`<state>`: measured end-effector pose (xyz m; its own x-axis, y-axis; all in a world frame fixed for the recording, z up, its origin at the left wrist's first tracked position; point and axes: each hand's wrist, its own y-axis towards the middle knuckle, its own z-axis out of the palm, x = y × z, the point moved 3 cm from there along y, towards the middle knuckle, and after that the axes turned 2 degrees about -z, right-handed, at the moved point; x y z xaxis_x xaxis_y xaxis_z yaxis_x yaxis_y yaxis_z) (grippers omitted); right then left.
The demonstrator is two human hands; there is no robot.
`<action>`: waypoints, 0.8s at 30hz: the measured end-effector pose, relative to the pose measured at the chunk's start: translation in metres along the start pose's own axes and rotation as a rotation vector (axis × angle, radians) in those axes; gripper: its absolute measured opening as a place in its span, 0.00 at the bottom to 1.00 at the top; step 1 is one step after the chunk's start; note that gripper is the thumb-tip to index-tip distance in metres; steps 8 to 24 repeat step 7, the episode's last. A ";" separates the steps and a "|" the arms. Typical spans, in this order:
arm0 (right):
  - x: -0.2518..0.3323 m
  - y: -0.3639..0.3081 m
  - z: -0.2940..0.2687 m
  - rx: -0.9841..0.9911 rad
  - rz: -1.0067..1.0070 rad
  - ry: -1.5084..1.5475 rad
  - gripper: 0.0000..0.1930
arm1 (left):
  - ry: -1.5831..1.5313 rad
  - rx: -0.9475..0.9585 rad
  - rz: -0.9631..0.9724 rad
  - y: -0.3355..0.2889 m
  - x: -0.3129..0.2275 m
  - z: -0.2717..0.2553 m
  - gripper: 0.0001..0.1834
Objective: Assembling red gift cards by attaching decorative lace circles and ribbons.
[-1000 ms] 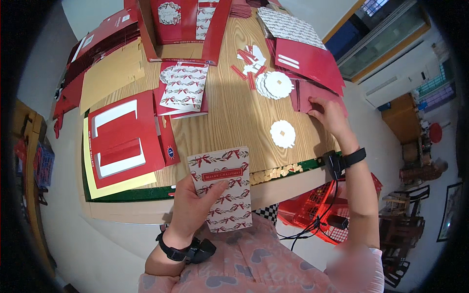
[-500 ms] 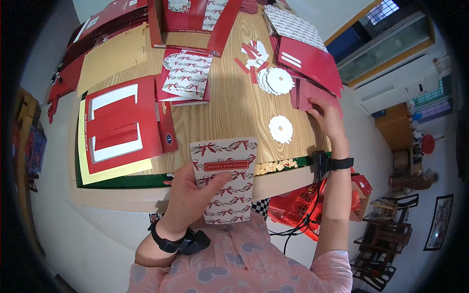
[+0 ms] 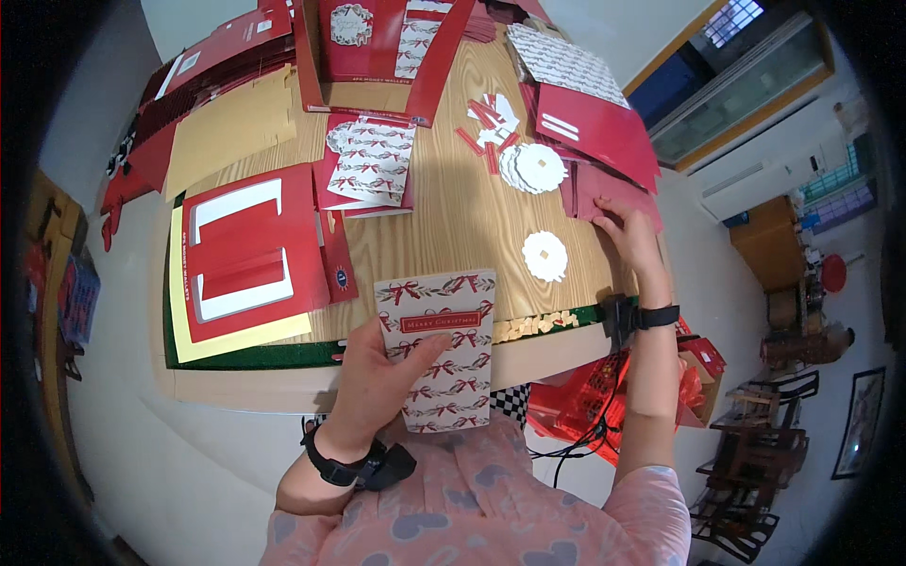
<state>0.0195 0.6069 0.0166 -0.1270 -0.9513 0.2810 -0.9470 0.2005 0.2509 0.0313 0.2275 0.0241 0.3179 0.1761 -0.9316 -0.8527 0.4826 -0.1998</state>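
My left hand (image 3: 376, 375) grips a Christmas card (image 3: 444, 396), thumb across its front, near the table's front edge. The card is white with rows of red bows and greenery and a red label. At the table's right side, my right hand (image 3: 630, 241) has its thumb and fingertips at the left edge of a stack of dark red envelopes (image 3: 634, 196), seeming to pinch the top one. A white scalloped tag (image 3: 545, 257) with a small tan square lies left of that hand. More scalloped tags (image 3: 533, 168) are piled farther back.
Red strips (image 3: 469, 141) lie beyond the tags. Patterned cards (image 3: 373, 162) sit mid-table, and a red die-cut sleeve (image 3: 247, 255) lies on the left. An open red box (image 3: 368, 99) stands at the back. Small tan squares (image 3: 538, 325) line the front edge.
The view has shifted slightly, so the table things appear a little to the right and lower. My left hand still holds the card; my right hand stays at the envelopes.
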 end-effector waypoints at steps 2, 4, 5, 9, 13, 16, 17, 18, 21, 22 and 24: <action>-0.002 0.002 0.000 0.028 0.001 0.030 0.15 | 0.015 0.012 -0.002 0.000 -0.001 -0.001 0.12; -0.005 0.004 -0.001 0.062 0.034 0.051 0.16 | 0.058 0.006 -0.003 0.000 -0.003 -0.001 0.12; -0.006 0.005 0.000 0.100 0.067 0.072 0.16 | 0.059 0.005 0.001 0.000 -0.003 -0.001 0.12; -0.008 0.006 0.000 0.160 0.136 0.069 0.17 | -0.010 0.012 -0.008 -0.001 0.000 0.000 0.13; -0.008 0.006 0.000 0.160 0.136 0.069 0.17 | -0.010 0.012 -0.008 -0.001 0.000 0.000 0.13; -0.008 0.006 0.000 0.160 0.136 0.069 0.17 | -0.010 0.012 -0.008 -0.001 0.000 0.000 0.13; -0.008 0.006 0.000 0.160 0.136 0.069 0.17 | -0.010 0.012 -0.008 -0.001 0.000 0.000 0.13; -0.008 0.006 0.000 0.160 0.136 0.069 0.17 | -0.010 0.012 -0.008 -0.001 0.000 0.000 0.13; -0.008 0.006 0.000 0.160 0.136 0.069 0.17 | -0.010 0.012 -0.008 -0.001 0.000 0.000 0.13; -0.008 0.006 0.000 0.160 0.136 0.069 0.17 | -0.010 0.012 -0.008 -0.001 0.000 0.000 0.13; -0.008 0.006 0.000 0.160 0.136 0.069 0.17 | -0.010 0.012 -0.008 -0.001 0.000 0.000 0.13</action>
